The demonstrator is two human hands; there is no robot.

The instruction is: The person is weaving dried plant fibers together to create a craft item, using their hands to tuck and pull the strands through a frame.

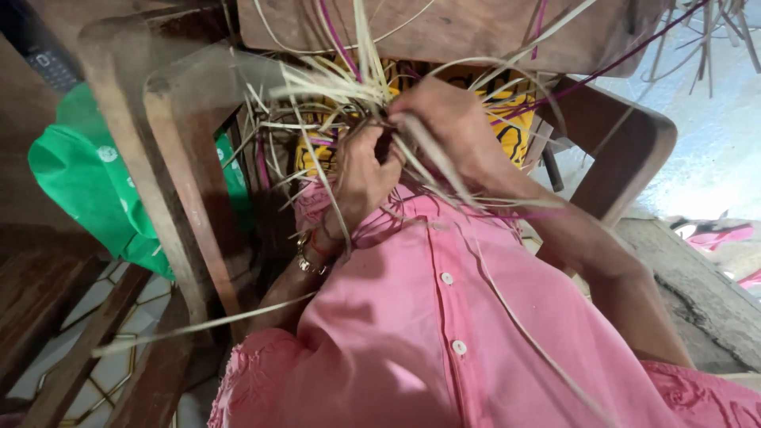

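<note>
Pale straw-coloured strips (349, 83) fan out in a loose bundle at the far middle of the scene, with both bare hands meeting in the thick of them. Left hand (361, 174) sits just below the tangle, fingers curled shut around a few of the strips, its wrist wearing a metal bangle (305, 261) and a red thread. Right hand (444, 127) lies just to the right and slightly farther out, knuckles up, fingers closed over several flat strips that run down and to the right across the forearm. The 2 hands touch or nearly touch where the strips cross. A few purple strips (602, 67) run among the pale ones, reaching toward the far right.

Near the camera, a pink buttoned shirt (444, 333) fills the lower middle, and 1 long pale strip trails over it toward the near right. Another long strip slants off to the near left. A wooden chair frame (174, 198) stands at left, with a green plastic bag (79, 182) behind it. Yellow cloth with black marks (507, 119) shows beyond the hands. Patterned floor tiles (119, 357) lie at near left.
</note>
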